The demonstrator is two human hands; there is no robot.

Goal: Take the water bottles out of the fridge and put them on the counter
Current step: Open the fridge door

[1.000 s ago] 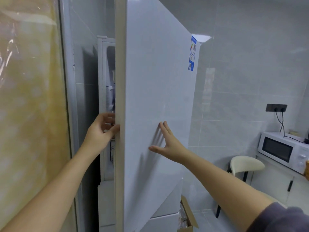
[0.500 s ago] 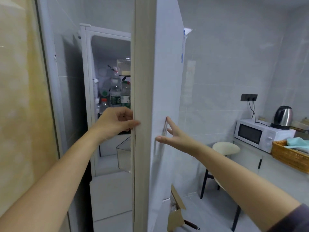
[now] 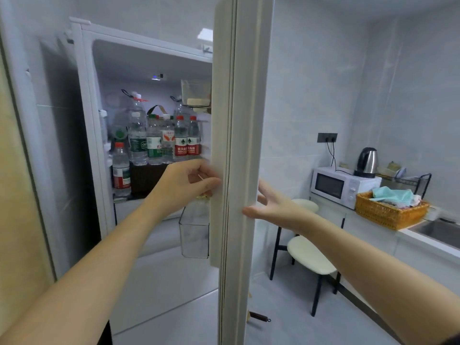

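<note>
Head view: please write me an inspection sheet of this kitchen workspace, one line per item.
Surface: counter holds microwave, kettle and basket with cloths, beside a sink; no bottles on it.
Job's things: water bottles stand upright inside the open fridge.
Clutter: dish rack behind the basket.
Grippers: left hand grips the fridge door edge; right hand open, fingers straight, at the door's outer face.
Cables: black cable hangs from the wall socket.
Surroundings: two stools by the counter.
</note>
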